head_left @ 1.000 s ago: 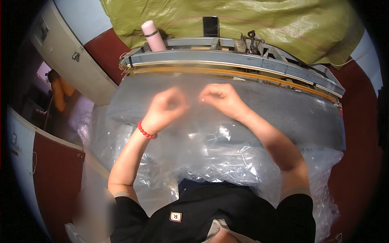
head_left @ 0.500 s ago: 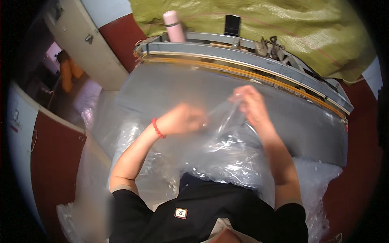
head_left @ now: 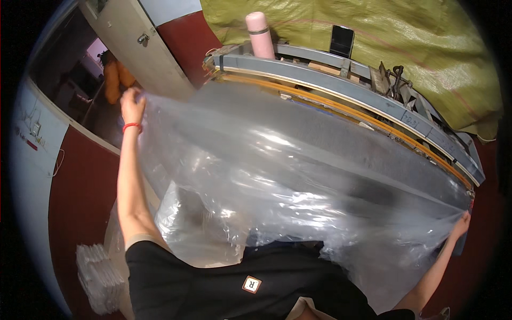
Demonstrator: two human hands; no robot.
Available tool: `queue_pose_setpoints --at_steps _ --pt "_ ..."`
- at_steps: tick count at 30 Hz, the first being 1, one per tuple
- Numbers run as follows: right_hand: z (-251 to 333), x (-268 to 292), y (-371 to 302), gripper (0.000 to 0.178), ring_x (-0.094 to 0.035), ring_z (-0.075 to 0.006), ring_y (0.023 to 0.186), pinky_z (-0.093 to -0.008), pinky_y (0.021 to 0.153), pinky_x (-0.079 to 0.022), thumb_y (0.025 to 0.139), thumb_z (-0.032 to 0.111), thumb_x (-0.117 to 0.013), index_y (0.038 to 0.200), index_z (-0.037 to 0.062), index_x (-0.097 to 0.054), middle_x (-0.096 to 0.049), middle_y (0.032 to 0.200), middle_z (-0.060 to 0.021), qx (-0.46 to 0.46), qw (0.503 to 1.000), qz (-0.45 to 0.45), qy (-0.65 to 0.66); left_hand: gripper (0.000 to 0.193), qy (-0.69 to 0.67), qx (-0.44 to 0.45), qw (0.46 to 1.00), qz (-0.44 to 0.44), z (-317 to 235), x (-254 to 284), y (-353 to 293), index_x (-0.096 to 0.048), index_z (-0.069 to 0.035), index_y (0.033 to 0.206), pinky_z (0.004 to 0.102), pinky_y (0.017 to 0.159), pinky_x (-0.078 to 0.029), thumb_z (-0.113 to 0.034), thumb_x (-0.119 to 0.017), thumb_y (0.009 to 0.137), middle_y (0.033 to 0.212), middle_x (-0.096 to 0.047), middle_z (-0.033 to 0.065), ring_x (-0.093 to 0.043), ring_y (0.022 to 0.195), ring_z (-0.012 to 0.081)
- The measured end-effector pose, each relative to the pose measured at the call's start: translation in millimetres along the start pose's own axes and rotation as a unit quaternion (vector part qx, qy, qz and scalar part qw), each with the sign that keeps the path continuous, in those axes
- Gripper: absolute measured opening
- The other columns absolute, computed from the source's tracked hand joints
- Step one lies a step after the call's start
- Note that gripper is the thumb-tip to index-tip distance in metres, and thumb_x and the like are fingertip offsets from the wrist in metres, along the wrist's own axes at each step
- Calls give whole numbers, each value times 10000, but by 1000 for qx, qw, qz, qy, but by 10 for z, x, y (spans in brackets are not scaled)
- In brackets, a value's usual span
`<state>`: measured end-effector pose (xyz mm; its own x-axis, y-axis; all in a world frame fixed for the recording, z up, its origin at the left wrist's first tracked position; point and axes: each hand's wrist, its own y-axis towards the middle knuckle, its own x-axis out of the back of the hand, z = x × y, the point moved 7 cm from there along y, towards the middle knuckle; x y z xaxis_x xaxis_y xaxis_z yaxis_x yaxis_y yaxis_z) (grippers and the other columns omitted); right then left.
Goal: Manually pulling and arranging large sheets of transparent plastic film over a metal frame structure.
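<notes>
A wide clear plastic sheet is stretched between my two hands, slack and wrinkled toward my body. My left hand, with a red bracelet at the wrist, is raised at the far left and closed on one corner. Low at the far right, my right hand pinches the opposite corner. Beneath the film lies a dark grey work surface. Along its far side runs a long grey metal frame with an orange strip. Glare on the plastic hides some of what is under it.
A pink bottle and a dark phone stand behind the frame, before a yellow-green woven tarp. Metal clamps sit at the right. A door stands ajar on the left. Folded plastic is stacked at lower left.
My hands have moved from near the middle far apart, left hand out to the left, right hand to the lower right. The bunched plastic is now spread wide between them.
</notes>
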<state>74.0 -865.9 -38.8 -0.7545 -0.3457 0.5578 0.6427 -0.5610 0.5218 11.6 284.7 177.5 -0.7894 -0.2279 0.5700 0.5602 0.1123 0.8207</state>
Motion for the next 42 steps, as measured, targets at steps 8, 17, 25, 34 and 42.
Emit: queue_pose_setpoints --at_steps 8,17,25,34,42 --pt "-200 406 -76 400 -510 -391 903 -453 726 -402 873 380 -328 1078 80 -495 -557 985 -191 -131 937 -16 -322 416 -102 -23 972 209 -930 -1753 -908 -473 -8 1044 400 850 -384 -224 -614 718 1145 -460 176 -430 1079 323" --pt "-134 374 -121 363 -510 -410 872 -480 692 -402 881 355 -323 1034 72 -492 -553 953 -208 -92 893 17 -440 516 -217 -93 922 307 -1004 -2030 -818 -477 -111 1160 356 943 -335 -252 -647 694 1224 -415 167 -391 1137 289" --pt "-5 408 -139 397 -509 -408 883 -479 697 -402 881 355 -323 1088 60 -490 -544 973 -225 -86 899 7 -429 150 -41 -44 994 -94 -1469 -665 34 -533 -40 806 352 712 -419 -21 -596 671 896 -544 118 -509 809 288" --pt "-62 383 -156 372 -502 -410 896 -479 701 -399 881 335 -325 1106 78 -474 -548 985 -207 -120 902 3 -415 637 -4 114 904 412 -857 -2226 -845 -323 -177 1287 484 1000 -169 -549 -417 779 1364 -231 101 -168 1259 331" --pt "80 477 -259 330 -543 -327 928 -413 754 -423 801 199 -436 1090 68 -526 -559 1032 -155 -74 936 -36 -341 606 -49 -15 912 407 -1343 -2329 -359 -376 -134 1248 382 946 -329 -343 -608 729 1322 -306 125 -348 1184 265"
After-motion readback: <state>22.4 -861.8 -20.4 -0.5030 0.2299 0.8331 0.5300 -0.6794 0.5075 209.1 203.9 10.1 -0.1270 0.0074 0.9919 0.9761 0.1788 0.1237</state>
